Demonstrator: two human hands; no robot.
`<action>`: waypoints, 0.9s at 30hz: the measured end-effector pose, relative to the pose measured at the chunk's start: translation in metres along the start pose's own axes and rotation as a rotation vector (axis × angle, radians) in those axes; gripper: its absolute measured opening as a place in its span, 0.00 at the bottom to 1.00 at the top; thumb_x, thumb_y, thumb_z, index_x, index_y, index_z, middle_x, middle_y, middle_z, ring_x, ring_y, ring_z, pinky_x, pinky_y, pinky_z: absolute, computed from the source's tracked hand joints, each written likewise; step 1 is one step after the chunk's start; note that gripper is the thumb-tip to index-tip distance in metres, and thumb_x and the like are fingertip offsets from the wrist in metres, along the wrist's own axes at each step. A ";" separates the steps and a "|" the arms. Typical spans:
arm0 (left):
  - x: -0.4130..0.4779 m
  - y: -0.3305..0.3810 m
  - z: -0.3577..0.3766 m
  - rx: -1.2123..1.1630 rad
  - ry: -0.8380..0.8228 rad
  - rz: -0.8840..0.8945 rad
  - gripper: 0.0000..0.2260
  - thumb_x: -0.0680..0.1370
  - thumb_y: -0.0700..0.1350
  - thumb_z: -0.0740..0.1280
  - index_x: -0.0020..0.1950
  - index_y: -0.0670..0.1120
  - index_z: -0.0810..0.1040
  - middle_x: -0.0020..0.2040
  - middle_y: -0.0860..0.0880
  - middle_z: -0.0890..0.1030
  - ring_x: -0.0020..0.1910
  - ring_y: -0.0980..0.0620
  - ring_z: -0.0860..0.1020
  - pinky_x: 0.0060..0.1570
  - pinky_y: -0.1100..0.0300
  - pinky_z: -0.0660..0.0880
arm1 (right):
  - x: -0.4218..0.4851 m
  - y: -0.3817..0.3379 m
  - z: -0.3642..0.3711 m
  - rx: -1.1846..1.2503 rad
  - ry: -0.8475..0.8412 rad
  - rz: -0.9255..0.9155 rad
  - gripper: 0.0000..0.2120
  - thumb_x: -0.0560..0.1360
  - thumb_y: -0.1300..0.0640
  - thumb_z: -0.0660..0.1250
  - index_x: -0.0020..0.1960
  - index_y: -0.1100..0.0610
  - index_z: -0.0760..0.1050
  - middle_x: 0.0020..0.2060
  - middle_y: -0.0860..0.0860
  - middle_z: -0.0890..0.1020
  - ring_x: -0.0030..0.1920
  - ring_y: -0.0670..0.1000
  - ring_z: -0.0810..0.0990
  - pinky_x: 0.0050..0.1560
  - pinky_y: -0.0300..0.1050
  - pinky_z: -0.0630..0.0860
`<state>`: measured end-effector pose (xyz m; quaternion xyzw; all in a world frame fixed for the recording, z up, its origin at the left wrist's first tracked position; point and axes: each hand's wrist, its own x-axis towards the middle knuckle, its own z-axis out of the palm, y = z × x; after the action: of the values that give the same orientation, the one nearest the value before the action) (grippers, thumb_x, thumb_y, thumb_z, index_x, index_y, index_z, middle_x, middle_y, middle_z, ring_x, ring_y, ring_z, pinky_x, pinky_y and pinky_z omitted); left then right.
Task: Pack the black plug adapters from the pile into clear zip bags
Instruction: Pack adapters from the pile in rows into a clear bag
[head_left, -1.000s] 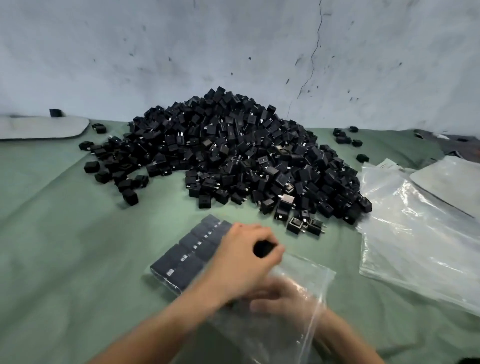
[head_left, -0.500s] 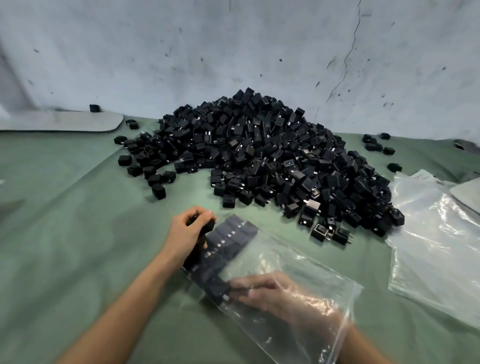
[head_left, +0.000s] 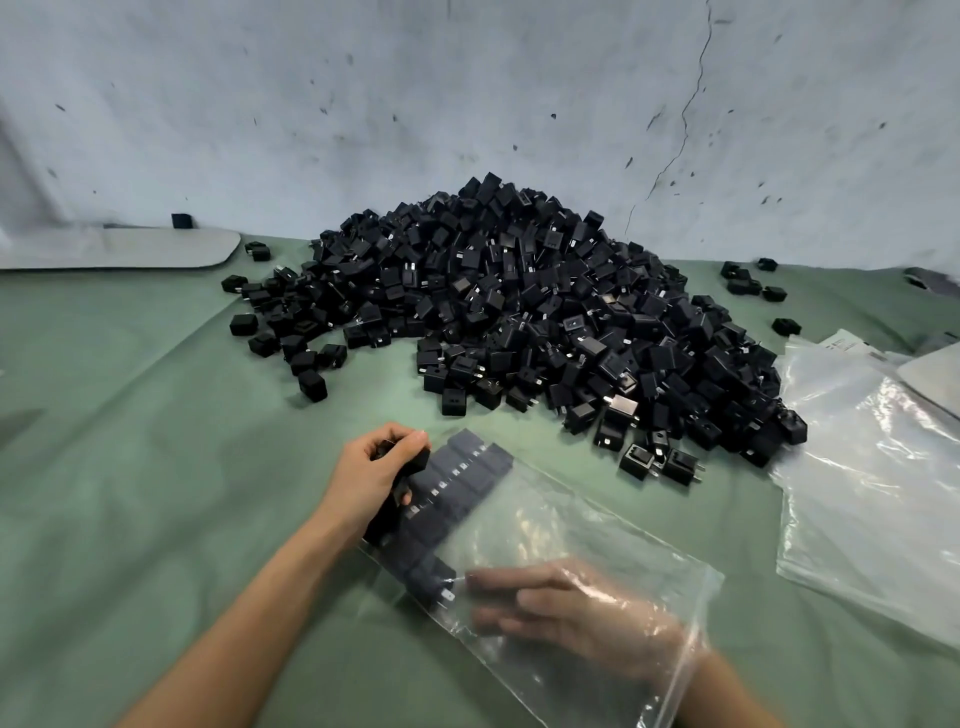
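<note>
A large pile of black plug adapters (head_left: 519, 322) lies on the green cloth (head_left: 130, 467) against the wall. In front of it a clear zip bag (head_left: 587, 525) lies flat, with neat rows of adapters (head_left: 462, 483) packed at its far-left end. My left hand (head_left: 366, 480) is curled at that end of the bag, fingers closed on a black adapter (head_left: 415, 460). My right hand (head_left: 566, 608) is inside the bag through its open mouth, fingers flat and spread, fingertips touching the nearest packed adapter (head_left: 434, 584).
A stack of empty clear bags (head_left: 872, 493) lies at the right. A flat grey board (head_left: 130, 249) rests at the back left. Loose adapters (head_left: 745, 283) are scattered at the back right and left of the pile (head_left: 311, 384). The wall rises just behind.
My left hand has moved from above the bag's middle to its far-left end, still holding an adapter. My right hand has stayed inside the bag. The view has shifted left.
</note>
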<state>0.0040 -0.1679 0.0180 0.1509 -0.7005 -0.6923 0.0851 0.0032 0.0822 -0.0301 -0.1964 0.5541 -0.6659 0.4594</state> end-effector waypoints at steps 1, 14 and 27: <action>-0.002 0.004 -0.001 -0.044 -0.025 -0.062 0.08 0.74 0.44 0.71 0.34 0.47 0.80 0.30 0.49 0.76 0.24 0.51 0.69 0.23 0.64 0.69 | -0.010 -0.001 -0.008 0.018 0.022 0.011 0.19 0.78 0.64 0.62 0.68 0.66 0.70 0.65 0.60 0.75 0.64 0.63 0.75 0.66 0.54 0.71; -0.038 0.046 0.053 -0.513 -0.430 -0.486 0.25 0.66 0.66 0.67 0.34 0.44 0.81 0.34 0.46 0.75 0.37 0.50 0.77 0.17 0.65 0.68 | -0.113 -0.051 -0.020 -0.299 1.106 -0.408 0.16 0.77 0.57 0.65 0.32 0.60 0.77 0.34 0.58 0.81 0.30 0.49 0.77 0.26 0.36 0.70; -0.077 0.038 0.104 -0.385 -0.572 -0.521 0.20 0.72 0.62 0.66 0.43 0.46 0.86 0.37 0.46 0.79 0.36 0.50 0.78 0.23 0.63 0.69 | -0.064 -0.050 0.044 -0.466 0.789 -0.603 0.12 0.73 0.55 0.65 0.50 0.43 0.83 0.56 0.40 0.80 0.61 0.43 0.76 0.60 0.34 0.71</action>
<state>0.0388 -0.0443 0.0599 0.1060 -0.4927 -0.8225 -0.2636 0.0492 0.1086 0.0452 -0.1783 0.7362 -0.6509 -0.0503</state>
